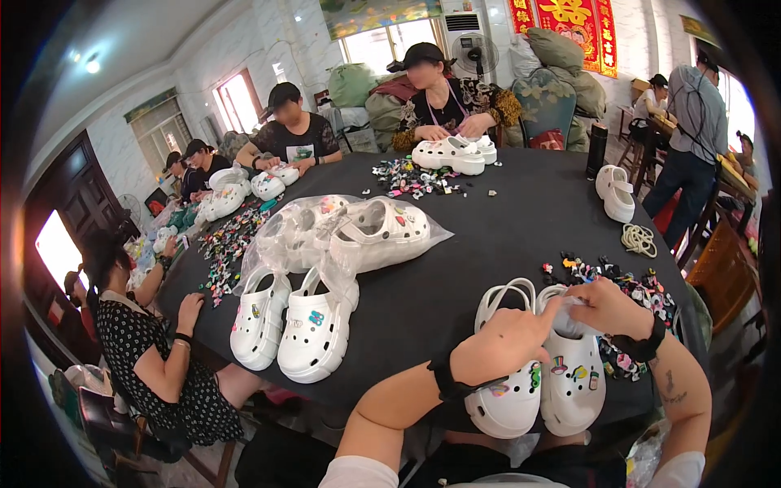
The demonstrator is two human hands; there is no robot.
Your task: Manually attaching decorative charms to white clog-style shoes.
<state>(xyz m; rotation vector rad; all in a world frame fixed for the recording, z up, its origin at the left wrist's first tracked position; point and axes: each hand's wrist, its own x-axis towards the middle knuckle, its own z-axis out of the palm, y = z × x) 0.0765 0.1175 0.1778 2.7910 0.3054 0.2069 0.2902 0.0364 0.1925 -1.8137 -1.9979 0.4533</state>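
At the near right table edge stand two white clogs, a left clog [503, 413] and a right clog [573, 398], toes toward me, with colourful charms on their uppers. My left hand [506, 343] reaches across the left clog, its fingers meeting my right hand [606, 307] over the right clog's opening. Between the fingertips is a bit of translucent plastic [572, 325], partly inside that opening. Both hands are closed on it, though my left fingertips are partly hidden. Loose charms [651, 293] lie beside my right hand.
Left of me on the black table [390, 317] are another charm-covered clog pair [313, 337] and bagged clogs [378, 236]. Farther off lie charm piles [416, 179], a lone clog [616, 195], pale straps [639, 241] and a dark bottle [597, 150]. Several people sit around the table.
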